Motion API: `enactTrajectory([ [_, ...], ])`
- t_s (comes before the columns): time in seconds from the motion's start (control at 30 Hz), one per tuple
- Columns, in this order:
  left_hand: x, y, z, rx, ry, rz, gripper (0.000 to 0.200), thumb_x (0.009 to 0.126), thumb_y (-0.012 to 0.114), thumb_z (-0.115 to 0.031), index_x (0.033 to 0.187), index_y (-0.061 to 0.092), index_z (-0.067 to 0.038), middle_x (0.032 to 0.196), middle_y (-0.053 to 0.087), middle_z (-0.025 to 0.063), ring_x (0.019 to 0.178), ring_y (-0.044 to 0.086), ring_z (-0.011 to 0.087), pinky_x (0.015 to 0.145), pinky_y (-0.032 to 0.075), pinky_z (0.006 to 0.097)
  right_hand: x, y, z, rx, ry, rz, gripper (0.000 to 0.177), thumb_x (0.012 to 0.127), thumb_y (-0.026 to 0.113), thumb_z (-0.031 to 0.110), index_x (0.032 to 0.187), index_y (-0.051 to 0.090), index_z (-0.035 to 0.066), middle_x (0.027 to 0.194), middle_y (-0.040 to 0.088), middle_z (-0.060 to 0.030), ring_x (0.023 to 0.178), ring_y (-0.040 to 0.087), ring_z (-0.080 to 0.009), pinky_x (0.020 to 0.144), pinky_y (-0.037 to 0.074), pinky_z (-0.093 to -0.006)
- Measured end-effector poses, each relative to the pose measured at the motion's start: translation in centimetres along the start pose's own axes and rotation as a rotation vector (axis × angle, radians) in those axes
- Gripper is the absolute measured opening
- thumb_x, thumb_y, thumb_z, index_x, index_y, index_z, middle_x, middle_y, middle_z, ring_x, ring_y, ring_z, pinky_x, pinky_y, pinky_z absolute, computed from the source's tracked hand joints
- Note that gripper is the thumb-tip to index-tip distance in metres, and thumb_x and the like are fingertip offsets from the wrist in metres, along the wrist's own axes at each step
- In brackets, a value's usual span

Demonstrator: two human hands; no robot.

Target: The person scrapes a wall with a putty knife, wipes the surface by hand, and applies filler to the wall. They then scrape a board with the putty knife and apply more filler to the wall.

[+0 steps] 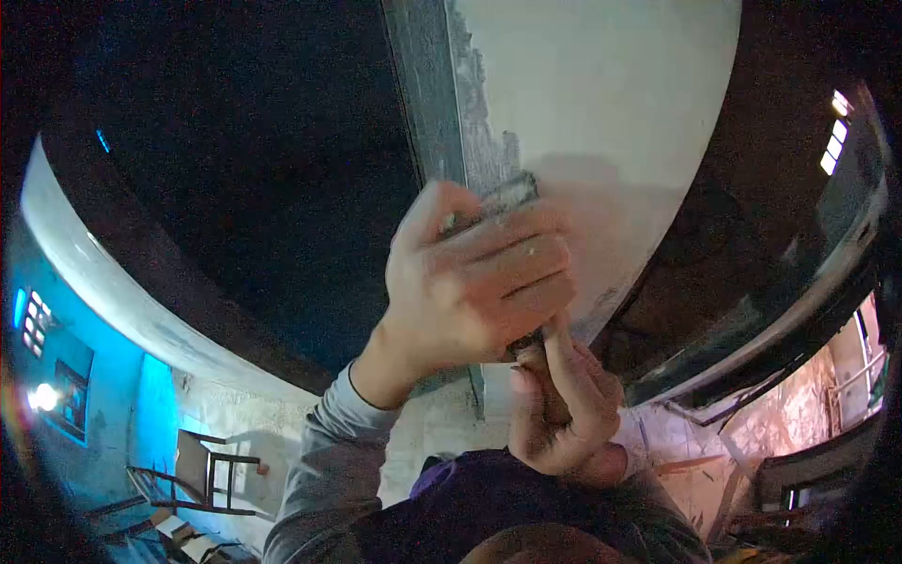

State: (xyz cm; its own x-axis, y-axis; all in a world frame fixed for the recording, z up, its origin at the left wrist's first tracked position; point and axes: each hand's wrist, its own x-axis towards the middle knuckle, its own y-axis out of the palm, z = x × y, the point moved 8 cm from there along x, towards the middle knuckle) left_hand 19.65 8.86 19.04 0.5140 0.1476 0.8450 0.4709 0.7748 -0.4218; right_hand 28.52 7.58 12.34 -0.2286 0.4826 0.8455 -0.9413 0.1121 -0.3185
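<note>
My left hand (484,273) is wrapped round a grey tool (510,194) whose top shows above the fingers, against a pale panel (601,85). Below it, my right hand (568,404) is closed near the lower end of the same tool, fingers pointing up; what it grips is mostly hidden. Along the panel's left side runs a grey metal strip (432,94), with rough grey smears on the panel beside it. The tool's exact shape cannot be made out.
A wooden chair (211,475) stands at the lower left, near scattered boards (188,538). Dark curved surfaces flank the panel. A bright lamp (43,398) shines at far left. Dark furniture (822,479) is at the lower right.
</note>
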Motion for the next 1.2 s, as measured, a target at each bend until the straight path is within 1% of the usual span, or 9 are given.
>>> enactTrajectory([
  [0.17,-0.4,0.0,-0.2,0.061,-0.01,-0.016,0.01,0.06,0.064,-0.023,0.067,0.058,-0.018,0.078,0.061,-0.0075,0.091,0.064,0.0077,0.067,0.036,0.031,0.0,0.1,-0.5,0.039,0.006,-0.016,0.052,0.08,0.067,0.008,0.125,0.05,-0.013,0.077,0.068,-0.0113,0.062,0.065,-0.0211,0.058,0.051,-0.0323],
  [0.37,0.2,-0.2,0.2,0.015,-0.056,0.124,0.011,0.06,0.064,-0.024,0.067,0.058,-0.018,0.08,0.062,-0.0072,0.09,0.065,0.0091,0.067,0.036,0.0296,0.2,0.2,0.1,0.073,-0.03,-0.002,0.057,0.079,0.069,0.007,0.128,0.047,-0.012,0.084,0.068,-0.0148,0.066,0.067,-0.0243,0.06,0.052,-0.0329],
  [0.63,-0.2,-0.5,0.4,0.006,0.015,0.059,0.016,0.059,0.066,-0.027,0.07,0.06,-0.018,0.08,0.062,-0.0079,0.088,0.064,0.0096,0.068,0.036,0.0323,0.7,0.3,0.8,0.105,0.08,0.051,0.058,0.081,0.067,0.008,0.13,0.045,-0.014,0.085,0.068,-0.0134,0.072,0.068,-0.0238,0.061,0.051,-0.0333],
  [0.77,-0.1,-0.8,0.6,-0.035,-0.001,-0.088,0.016,0.059,0.073,-0.022,0.061,0.057,-0.021,0.069,0.062,-0.0082,0.082,0.069,0.0129,0.063,0.031,0.0331,-0.1,0.4,1.1,0.042,0.008,0.042,0.05,0.088,0.059,0.01,0.126,0.045,-0.018,0.086,0.065,-0.0219,0.072,0.067,-0.0271,0.067,0.052,-0.0301],
  [0.83,-0.5,-0.5,0.3,0.012,0.011,0.096,0.013,0.06,0.065,-0.025,0.071,0.061,-0.018,0.083,0.063,-0.0074,0.092,0.064,0.0104,0.068,0.037,0.0315,-0.2,0.7,0.8,0.04,-0.076,-0.002,0.05,0.088,0.059,0.01,0.127,0.044,-0.018,0.087,0.066,-0.0221,0.072,0.067,-0.0273,0.067,0.052,-0.0303],
  [0.97,0.6,-0.7,-0.1,0.079,-0.012,0.126,0.014,0.06,0.064,-0.024,0.071,0.061,-0.017,0.084,0.062,-0.0064,0.093,0.064,0.0118,0.068,0.039,0.0345,1.0,-0.3,0.9,0.092,0.062,-0.086,0.048,0.078,0.067,0.005,0.12,0.053,-0.015,0.072,0.067,-0.0112,0.059,0.064,-0.0221,0.058,0.049,-0.0366],
  [1.03,-0.4,-0.1,0.1,0.041,0.018,0.041,0.013,0.059,0.063,-0.024,0.069,0.059,-0.016,0.082,0.06,-0.0058,0.092,0.063,0.0127,0.068,0.04,0.0353,-0.5,0.0,0.3,-0.012,-0.032,-0.117,0.032,0.087,0.059,0.007,0.114,0.054,-0.01,0.096,0.066,-0.0261,0.074,0.067,-0.0323,0.068,0.054,-0.0377],
  [1.13,-1.3,0.5,-0.5,0.021,0.0,-0.046,0.012,0.058,0.061,-0.022,0.068,0.058,-0.016,0.081,0.058,-0.0046,0.093,0.061,0.0143,0.069,0.04,0.0348,-2.3,0.2,-0.9,-0.001,-0.116,-0.121,0.033,0.088,0.058,0.007,0.116,0.053,-0.01,0.105,0.063,-0.0291,0.082,0.066,-0.0347,0.071,0.053,-0.0382],
  [1.2,-1.1,0.5,-0.3,0.018,0.019,-0.043,0.01,0.06,0.063,-0.021,0.068,0.059,-0.017,0.079,0.06,-0.005,0.091,0.065,0.0143,0.064,0.038,0.0333,-3.5,0.5,-1.0,-0.324,-0.145,-0.175,0.031,0.09,0.057,0.009,0.115,0.054,-0.011,0.114,0.059,-0.0308,0.093,0.063,-0.0362,0.078,0.052,-0.0384],
])
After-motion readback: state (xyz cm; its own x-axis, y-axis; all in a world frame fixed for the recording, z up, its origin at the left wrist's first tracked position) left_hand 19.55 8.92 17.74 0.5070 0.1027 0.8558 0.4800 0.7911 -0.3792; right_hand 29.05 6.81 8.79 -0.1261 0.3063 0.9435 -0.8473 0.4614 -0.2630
